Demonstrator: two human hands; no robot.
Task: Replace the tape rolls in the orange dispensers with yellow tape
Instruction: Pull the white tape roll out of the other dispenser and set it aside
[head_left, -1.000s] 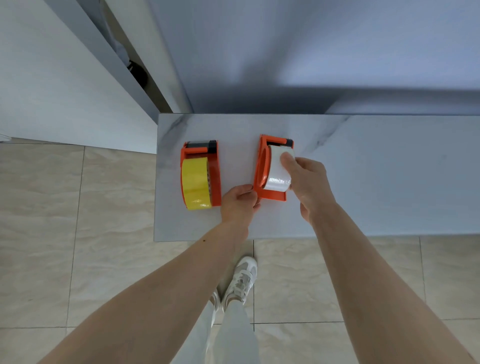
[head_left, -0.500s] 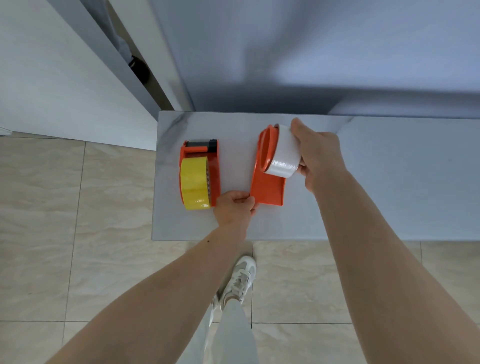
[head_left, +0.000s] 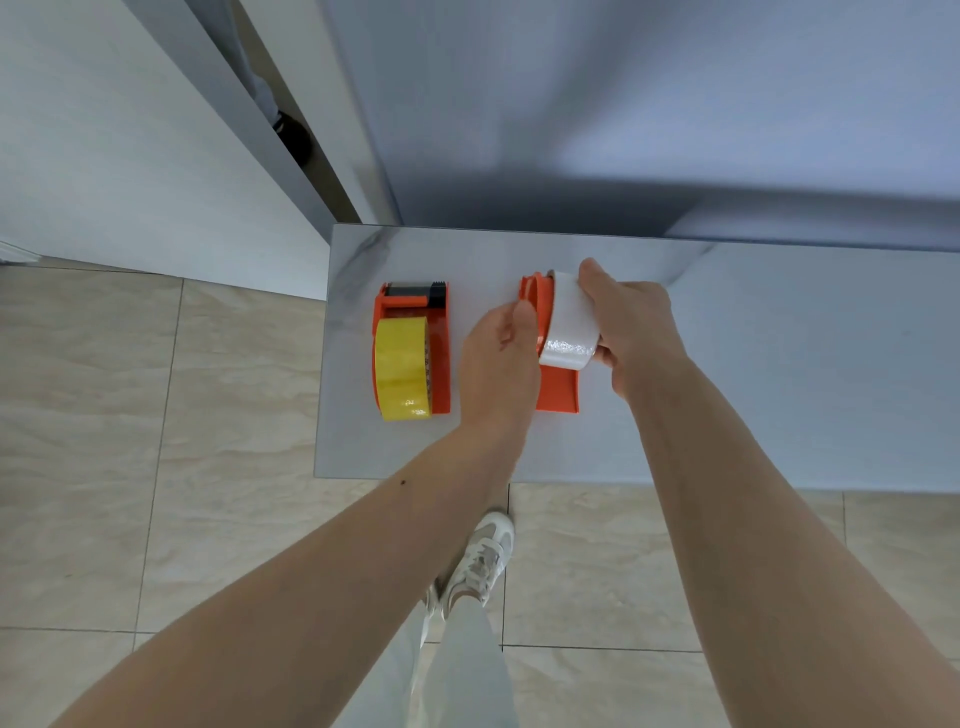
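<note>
Two orange tape dispensers stand on the grey marbled table (head_left: 779, 364). The left dispenser (head_left: 440, 358) carries a yellow tape roll (head_left: 401, 369) and stands alone. The right dispenser (head_left: 558, 389) is tipped up on its side with a white tape roll (head_left: 569, 327) on it. My right hand (head_left: 634, 332) grips the white roll from the right, fingers curled round it. My left hand (head_left: 501, 364) holds the left side of this dispenser, thumb against its orange wheel.
The table's left edge (head_left: 322, 364) and front edge drop to a beige tiled floor (head_left: 156, 467). A grey wall rises right behind the table. A white panel and a dark gap stand at the far left. My shoe (head_left: 485, 561) is below the table's front edge.
My left hand moved up from the dispenser's near corner to its left side. My right hand shifted slightly on the white roll; the dispenser stays tipped up, as half a second ago.
</note>
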